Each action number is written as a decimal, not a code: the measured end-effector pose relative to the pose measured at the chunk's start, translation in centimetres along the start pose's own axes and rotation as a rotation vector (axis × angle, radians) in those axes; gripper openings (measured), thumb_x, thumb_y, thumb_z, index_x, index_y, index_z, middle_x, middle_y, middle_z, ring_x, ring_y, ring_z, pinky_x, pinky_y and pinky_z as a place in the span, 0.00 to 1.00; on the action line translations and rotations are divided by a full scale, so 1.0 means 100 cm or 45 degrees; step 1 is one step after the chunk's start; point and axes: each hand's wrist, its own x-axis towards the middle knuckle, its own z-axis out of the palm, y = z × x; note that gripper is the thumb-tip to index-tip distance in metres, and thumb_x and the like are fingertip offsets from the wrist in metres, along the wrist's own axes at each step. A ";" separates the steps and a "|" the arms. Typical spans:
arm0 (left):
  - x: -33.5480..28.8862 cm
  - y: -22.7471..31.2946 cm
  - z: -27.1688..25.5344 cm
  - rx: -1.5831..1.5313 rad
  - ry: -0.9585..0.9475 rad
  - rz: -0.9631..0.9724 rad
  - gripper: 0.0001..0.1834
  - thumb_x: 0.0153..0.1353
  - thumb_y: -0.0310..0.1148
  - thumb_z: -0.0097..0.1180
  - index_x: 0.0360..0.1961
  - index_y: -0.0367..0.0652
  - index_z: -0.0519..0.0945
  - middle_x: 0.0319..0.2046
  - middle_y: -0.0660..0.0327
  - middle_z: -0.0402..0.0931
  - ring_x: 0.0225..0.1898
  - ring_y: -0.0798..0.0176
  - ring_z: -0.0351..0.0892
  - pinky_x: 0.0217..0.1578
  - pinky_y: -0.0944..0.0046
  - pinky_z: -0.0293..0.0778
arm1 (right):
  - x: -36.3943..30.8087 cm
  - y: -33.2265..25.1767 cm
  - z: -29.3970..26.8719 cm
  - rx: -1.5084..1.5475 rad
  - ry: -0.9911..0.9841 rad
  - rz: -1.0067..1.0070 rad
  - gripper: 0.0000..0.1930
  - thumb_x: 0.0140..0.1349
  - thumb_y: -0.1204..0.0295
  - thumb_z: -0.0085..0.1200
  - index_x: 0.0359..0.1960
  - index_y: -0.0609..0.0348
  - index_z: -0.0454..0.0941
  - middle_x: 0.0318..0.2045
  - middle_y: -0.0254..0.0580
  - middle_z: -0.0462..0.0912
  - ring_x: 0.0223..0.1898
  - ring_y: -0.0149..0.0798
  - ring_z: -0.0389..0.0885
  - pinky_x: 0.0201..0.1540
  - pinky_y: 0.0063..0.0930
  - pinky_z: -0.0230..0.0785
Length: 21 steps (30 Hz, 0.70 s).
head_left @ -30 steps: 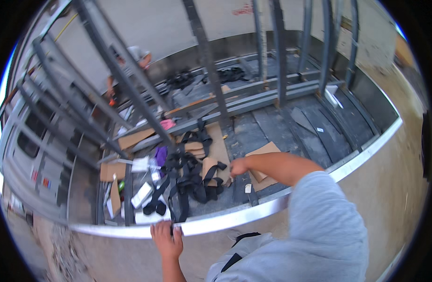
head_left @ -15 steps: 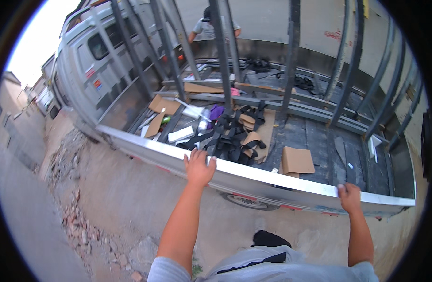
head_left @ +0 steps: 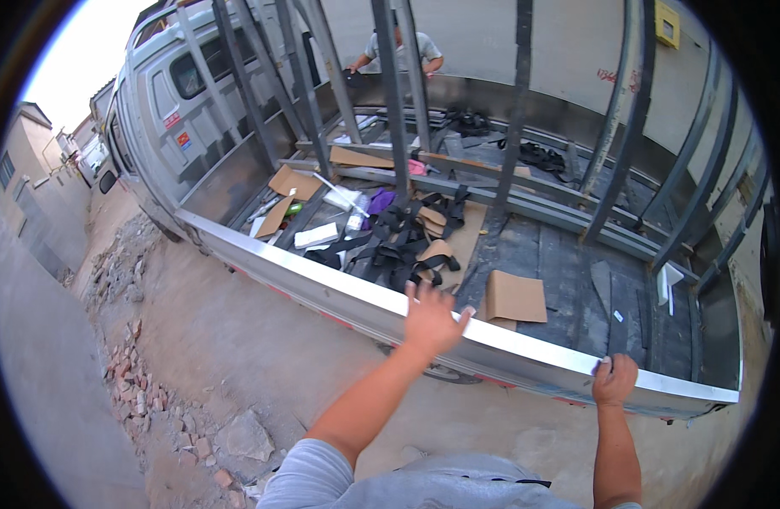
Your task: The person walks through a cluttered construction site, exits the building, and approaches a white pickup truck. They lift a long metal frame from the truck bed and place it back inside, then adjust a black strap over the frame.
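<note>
A silver metal side panel (head_left: 322, 282) of a truck bed runs across in front of me. My left hand (head_left: 434, 322) is over its top edge, fingers spread and holding nothing. Farther right, my right hand (head_left: 615, 379) is closed over the same edge, fingers curled on the inner side. Just beyond the left hand lie a tangle of black straps (head_left: 394, 246) and a folded piece of brown cardboard (head_left: 515, 297) on the dark bed floor (head_left: 551, 254).
Grey metal frames (head_left: 510, 110) stand upright in the bed. White blocks (head_left: 316, 236), a purple cloth (head_left: 380, 202) and cardboard scraps (head_left: 275, 216) lie by the cab (head_left: 178, 93). Another person (head_left: 415, 51) stands at the far side. Broken bricks (head_left: 140, 386) cover ground at left.
My left hand has moved right along the panel's edge, from beside the straps toward the cardboard, fingers spreading. My right hand stays on the edge. The view has shifted, and the far person's arms have moved.
</note>
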 end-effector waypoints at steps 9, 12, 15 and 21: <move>-0.015 0.324 0.073 -0.219 -0.257 0.327 0.22 0.70 0.49 0.56 0.45 0.40 0.88 0.49 0.46 0.87 0.60 0.42 0.83 0.68 0.34 0.68 | -0.005 0.028 -0.021 0.535 -0.061 -0.112 0.13 0.65 0.66 0.60 0.46 0.58 0.85 0.42 0.54 0.87 0.45 0.62 0.84 0.49 0.56 0.74; -0.016 0.369 0.088 -0.211 -0.225 0.315 0.14 0.62 0.41 0.62 0.39 0.42 0.89 0.40 0.49 0.88 0.44 0.44 0.88 0.49 0.39 0.78 | -0.012 0.073 -0.043 1.030 -0.119 -0.078 0.18 0.70 0.68 0.58 0.59 0.59 0.83 0.52 0.57 0.87 0.55 0.62 0.84 0.60 0.56 0.75; -0.017 0.384 0.087 -0.190 -0.050 0.127 0.23 0.71 0.50 0.60 0.34 0.39 0.87 0.34 0.44 0.86 0.41 0.37 0.87 0.46 0.37 0.77 | -0.034 0.174 -0.079 0.747 -0.224 -0.092 0.19 0.70 0.65 0.61 0.58 0.61 0.83 0.55 0.57 0.86 0.58 0.61 0.83 0.64 0.56 0.73; -0.010 0.405 0.083 -0.218 -0.096 -0.035 0.25 0.71 0.50 0.58 0.26 0.38 0.84 0.28 0.43 0.84 0.37 0.34 0.84 0.46 0.38 0.75 | -0.106 0.496 -0.177 0.081 -0.094 0.166 0.23 0.73 0.57 0.59 0.61 0.58 0.82 0.63 0.53 0.83 0.70 0.59 0.75 0.75 0.63 0.61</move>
